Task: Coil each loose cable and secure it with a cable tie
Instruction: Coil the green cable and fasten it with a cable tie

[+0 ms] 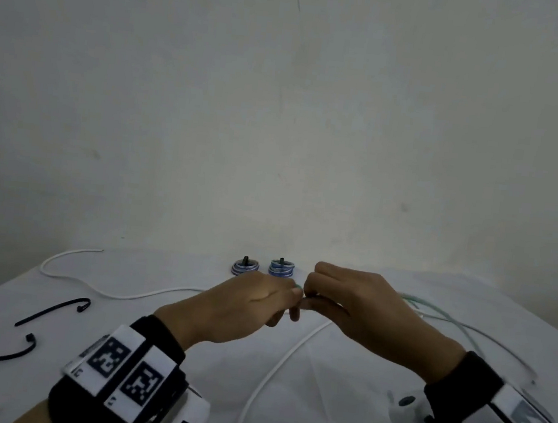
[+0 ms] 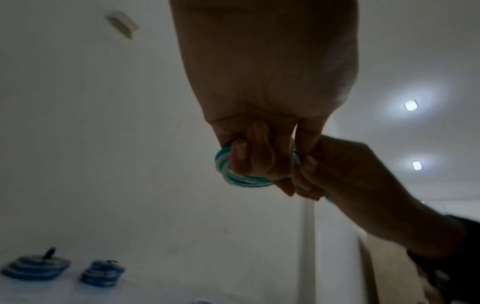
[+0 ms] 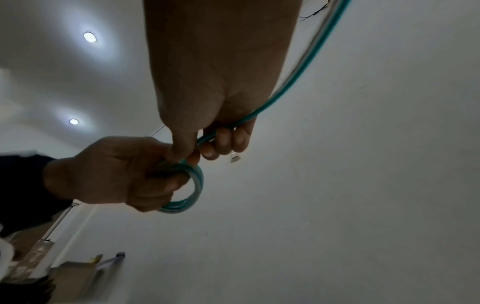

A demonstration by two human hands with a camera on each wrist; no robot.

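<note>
Desk (image 1: 340,372) edges run out of view; black cable ties (image 1: 53,310) lie cut off at its left. Left hand (image 1: 247,306) grips the teal coil (image 2: 235,173), mostly hidden; right hand (image 1: 357,309) pinches its trailing cable (image 3: 293,82).

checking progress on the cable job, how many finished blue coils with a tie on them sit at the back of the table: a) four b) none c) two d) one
c: two tied blue coils sit side by side by the wall, while the left hand grips the green coil and the right hand holds its loose run.
</note>
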